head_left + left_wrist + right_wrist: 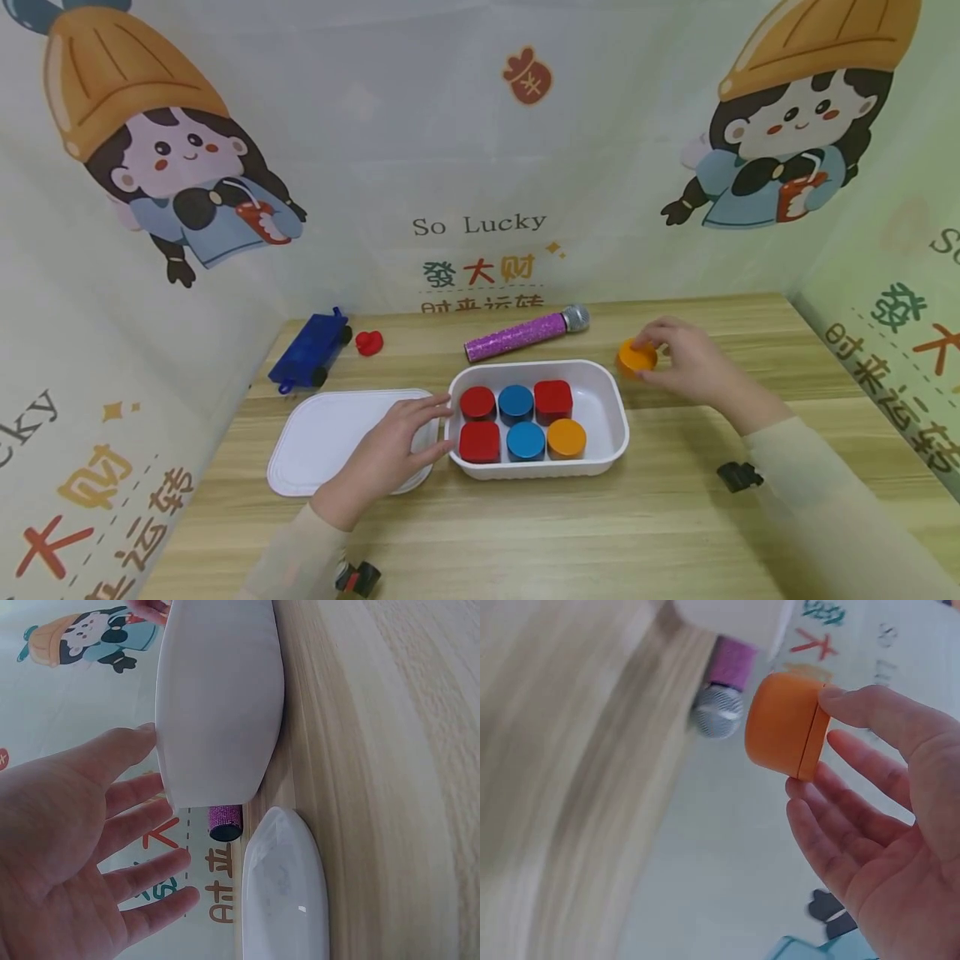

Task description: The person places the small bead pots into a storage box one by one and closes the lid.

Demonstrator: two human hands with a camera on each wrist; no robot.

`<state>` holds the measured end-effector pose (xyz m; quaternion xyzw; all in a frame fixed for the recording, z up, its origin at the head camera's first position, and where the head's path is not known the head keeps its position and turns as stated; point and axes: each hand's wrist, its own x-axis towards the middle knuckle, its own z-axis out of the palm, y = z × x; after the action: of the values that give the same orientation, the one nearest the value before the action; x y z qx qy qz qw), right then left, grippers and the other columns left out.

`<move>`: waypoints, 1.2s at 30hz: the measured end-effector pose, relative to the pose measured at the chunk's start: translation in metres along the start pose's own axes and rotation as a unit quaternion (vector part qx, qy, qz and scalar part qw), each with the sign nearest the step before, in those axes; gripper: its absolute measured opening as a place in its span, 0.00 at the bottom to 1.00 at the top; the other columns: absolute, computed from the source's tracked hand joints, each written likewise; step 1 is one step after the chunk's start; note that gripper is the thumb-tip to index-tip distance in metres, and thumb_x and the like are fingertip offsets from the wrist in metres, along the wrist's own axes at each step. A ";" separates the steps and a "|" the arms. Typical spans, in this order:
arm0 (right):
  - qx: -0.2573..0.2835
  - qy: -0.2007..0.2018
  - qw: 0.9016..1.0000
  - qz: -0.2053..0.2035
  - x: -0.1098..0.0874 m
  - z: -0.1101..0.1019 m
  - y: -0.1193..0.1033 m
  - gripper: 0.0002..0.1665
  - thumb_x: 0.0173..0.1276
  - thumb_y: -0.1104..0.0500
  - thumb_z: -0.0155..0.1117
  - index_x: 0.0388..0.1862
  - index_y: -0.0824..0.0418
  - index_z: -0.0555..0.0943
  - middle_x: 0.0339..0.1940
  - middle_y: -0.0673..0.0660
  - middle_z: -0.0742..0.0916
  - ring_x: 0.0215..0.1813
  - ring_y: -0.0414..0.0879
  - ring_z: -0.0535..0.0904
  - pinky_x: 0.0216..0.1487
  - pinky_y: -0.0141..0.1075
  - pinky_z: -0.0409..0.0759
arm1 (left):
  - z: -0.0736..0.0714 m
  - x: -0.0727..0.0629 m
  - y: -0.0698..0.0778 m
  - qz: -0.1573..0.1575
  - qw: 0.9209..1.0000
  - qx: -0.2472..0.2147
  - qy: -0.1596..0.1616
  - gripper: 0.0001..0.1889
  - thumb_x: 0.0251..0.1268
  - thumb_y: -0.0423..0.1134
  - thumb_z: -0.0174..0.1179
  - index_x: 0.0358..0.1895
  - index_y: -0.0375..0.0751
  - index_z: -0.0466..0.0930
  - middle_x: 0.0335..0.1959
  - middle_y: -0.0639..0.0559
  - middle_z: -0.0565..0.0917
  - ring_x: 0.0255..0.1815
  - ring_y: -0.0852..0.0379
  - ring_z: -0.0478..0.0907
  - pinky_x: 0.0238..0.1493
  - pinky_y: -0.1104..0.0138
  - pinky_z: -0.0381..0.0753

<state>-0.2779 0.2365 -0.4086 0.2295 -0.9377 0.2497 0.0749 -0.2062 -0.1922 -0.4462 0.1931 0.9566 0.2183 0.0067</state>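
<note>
My right hand [686,358] pinches a small orange cylinder [784,724] between thumb and fingertips, to the right of the white container. A seam runs round the cylinder near its top end in the right wrist view. My left hand [386,442] is at the container's left end, its thumb and fingertips right at the rim and its fingers loosely spread. Inside the white container [614,417] stand two rows of pieces: red ones such as a red rounded square [479,442], two blue rounds such as a blue round [526,441], and an orange round [566,438]. Its right end shows bare floor.
A white lid [330,433] lies left of the container, partly under my left forearm. Behind the container lies a purple glittery microphone [517,335]. A blue toy car [311,350] and a small red piece [369,342] are at the back left. Printed cloth walls enclose the wooden table [525,533].
</note>
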 end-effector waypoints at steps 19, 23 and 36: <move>-0.005 -0.078 0.993 -0.086 0.000 0.009 -0.046 0.18 0.59 0.62 0.80 0.49 0.57 0.88 0.54 0.56 0.86 0.53 0.53 0.84 0.58 0.49 0.88 | 0.001 0.000 -0.001 -0.004 1.000 -0.003 -0.001 0.26 0.67 0.52 0.69 0.66 0.50 0.81 0.76 0.51 0.73 0.76 0.46 0.68 0.73 0.46 0.74; -0.021 -0.093 0.990 -0.101 0.000 0.017 -0.046 0.18 0.58 0.63 0.81 0.48 0.58 0.88 0.53 0.56 0.86 0.53 0.52 0.84 0.59 0.47 0.87 | 0.001 0.000 0.000 -0.005 1.000 -0.004 -0.003 0.26 0.67 0.52 0.70 0.67 0.50 0.81 0.76 0.51 0.73 0.77 0.45 0.68 0.74 0.46 0.73; -0.054 -0.134 0.984 -0.108 0.003 0.033 -0.042 0.16 0.59 0.60 0.81 0.46 0.58 0.89 0.51 0.54 0.87 0.50 0.48 0.83 0.58 0.44 0.87 | 0.001 0.000 0.000 -0.014 1.000 -0.005 -0.006 0.27 0.68 0.51 0.69 0.67 0.50 0.80 0.77 0.51 0.73 0.78 0.46 0.67 0.74 0.46 0.73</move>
<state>-0.2618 0.1859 -0.4181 0.3567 -0.9210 0.1560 -0.0121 -0.2061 -0.1915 -0.4475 0.1807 0.9580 0.2221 0.0168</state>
